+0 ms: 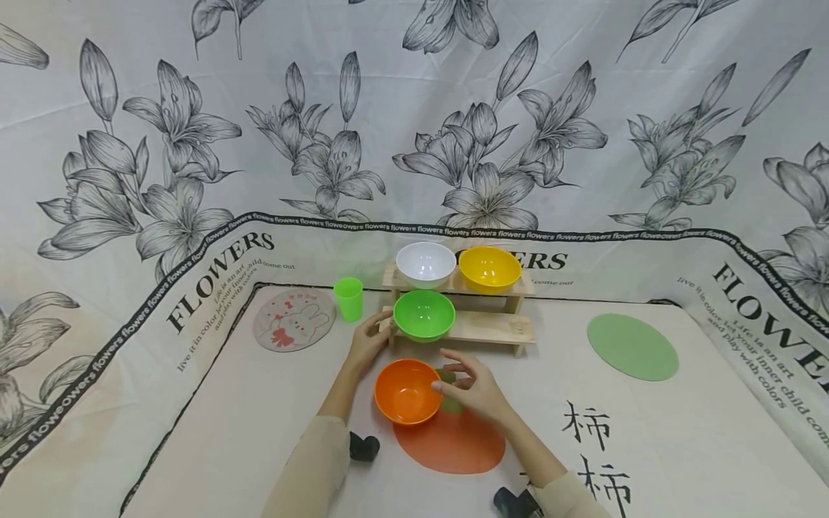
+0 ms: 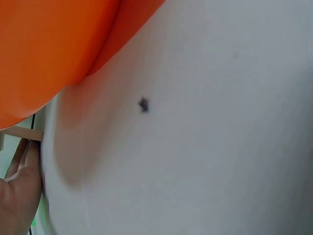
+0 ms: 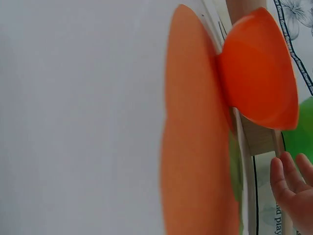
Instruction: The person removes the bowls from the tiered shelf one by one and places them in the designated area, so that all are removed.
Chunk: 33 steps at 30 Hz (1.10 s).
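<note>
Orange bowl (image 1: 408, 392): lower centre of the head frame, smooth and glossy, round rim, mouth up; it overlaps the upper left of a flat orange persimmon shape (image 1: 451, 446). Whether its base rests on the surface: cannot tell.

Right hand (image 1: 476, 388): wide, fingers loosely extended and spread, thumb tip at the bowl's right rim in the head view; contact uncertain. No grip on the bowl seen.

Left hand (image 1: 369, 344): moderately open, fingers nearly straight, tips at the left end of the wooden rack (image 1: 490, 328), just beside the green bowl (image 1: 424, 315). Cannot tell whether they touch wood or bowl.

Rack: centre of frame, pale, unpainted, two stepped planks with straight edges on square-cut legs. The green bowl, shiny and hemispherical, sits at the left of the lower step. Upper step: white bowl (image 1: 425, 265) at left, yellow bowl (image 1: 489, 269) at right, both rounded and glossy.

Left of the rack: green cup (image 1: 350, 299), slightly tapered. Farther left, a flat round mat (image 1: 295, 320) with rabbit print. Right of frame: a flat, matt green oval (image 1: 632, 347).

Backdrop cloth (image 1: 363, 29): upper frame, faintly creased, line-drawn lilies.
</note>
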Each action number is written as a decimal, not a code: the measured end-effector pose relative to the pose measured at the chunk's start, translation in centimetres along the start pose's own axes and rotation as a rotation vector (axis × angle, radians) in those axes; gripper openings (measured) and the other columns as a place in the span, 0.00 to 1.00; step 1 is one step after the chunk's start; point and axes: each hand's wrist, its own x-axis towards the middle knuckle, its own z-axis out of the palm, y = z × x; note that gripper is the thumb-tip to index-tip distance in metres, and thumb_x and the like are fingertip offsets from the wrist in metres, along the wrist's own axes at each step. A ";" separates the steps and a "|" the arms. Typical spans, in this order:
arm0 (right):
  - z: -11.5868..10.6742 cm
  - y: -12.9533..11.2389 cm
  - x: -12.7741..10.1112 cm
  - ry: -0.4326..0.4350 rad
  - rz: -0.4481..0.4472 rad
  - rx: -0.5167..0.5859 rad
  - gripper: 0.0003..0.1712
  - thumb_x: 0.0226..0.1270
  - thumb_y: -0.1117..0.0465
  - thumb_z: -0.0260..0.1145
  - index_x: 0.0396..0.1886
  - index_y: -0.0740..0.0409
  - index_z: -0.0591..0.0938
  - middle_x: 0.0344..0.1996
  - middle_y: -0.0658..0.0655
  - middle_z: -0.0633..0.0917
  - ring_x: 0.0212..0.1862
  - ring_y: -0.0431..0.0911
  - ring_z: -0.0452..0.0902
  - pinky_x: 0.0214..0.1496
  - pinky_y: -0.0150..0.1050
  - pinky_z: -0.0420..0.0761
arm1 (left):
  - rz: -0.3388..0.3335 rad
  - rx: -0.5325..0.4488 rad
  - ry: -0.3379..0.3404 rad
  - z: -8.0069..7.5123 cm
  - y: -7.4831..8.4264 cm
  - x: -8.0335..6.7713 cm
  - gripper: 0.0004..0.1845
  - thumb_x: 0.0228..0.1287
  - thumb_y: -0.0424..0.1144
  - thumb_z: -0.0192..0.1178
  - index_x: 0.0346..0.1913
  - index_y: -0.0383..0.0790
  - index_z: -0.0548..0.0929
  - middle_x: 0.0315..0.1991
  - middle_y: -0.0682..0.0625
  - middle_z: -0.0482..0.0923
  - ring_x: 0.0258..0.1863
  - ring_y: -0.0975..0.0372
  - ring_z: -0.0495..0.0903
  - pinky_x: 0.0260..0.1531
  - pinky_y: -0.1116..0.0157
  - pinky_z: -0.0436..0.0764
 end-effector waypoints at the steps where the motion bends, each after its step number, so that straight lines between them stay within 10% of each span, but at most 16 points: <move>1: -0.2 -0.1 0.1 0.036 -0.012 0.001 0.33 0.57 0.65 0.70 0.63 0.65 0.70 0.59 0.70 0.71 0.54 0.64 0.73 0.48 0.43 0.81 | 0.002 0.005 0.001 0.0 -0.1 0.0 0.24 0.61 0.34 0.62 0.60 0.34 0.74 0.69 0.39 0.60 0.70 0.47 0.52 0.66 0.51 0.59; 12: -1.5 -4.5 1.6 0.311 0.018 -0.056 0.39 0.54 0.70 0.70 0.65 0.72 0.65 0.59 0.72 0.70 0.53 0.65 0.70 0.51 0.51 0.78 | -0.006 -0.020 -0.005 0.1 -0.1 0.0 0.23 0.60 0.34 0.62 0.59 0.35 0.75 0.69 0.40 0.60 0.70 0.46 0.54 0.62 0.52 0.66; 24: -2.5 -0.5 5.0 0.166 0.032 0.024 0.48 0.55 0.64 0.71 0.71 0.63 0.56 0.67 0.69 0.61 0.64 0.63 0.62 0.56 0.50 0.76 | 0.056 -0.010 -0.031 0.4 2.7 -1.6 0.23 0.60 0.27 0.59 0.58 0.24 0.72 0.65 0.31 0.63 0.65 0.41 0.61 0.60 0.53 0.69; 33: -1.9 0.3 6.3 0.070 0.023 0.113 0.50 0.54 0.67 0.71 0.73 0.58 0.53 0.69 0.64 0.61 0.67 0.61 0.60 0.61 0.50 0.72 | 0.034 0.005 0.008 0.2 0.9 -0.5 0.22 0.60 0.30 0.61 0.58 0.29 0.75 0.56 0.32 0.74 0.44 0.60 0.81 0.46 0.69 0.79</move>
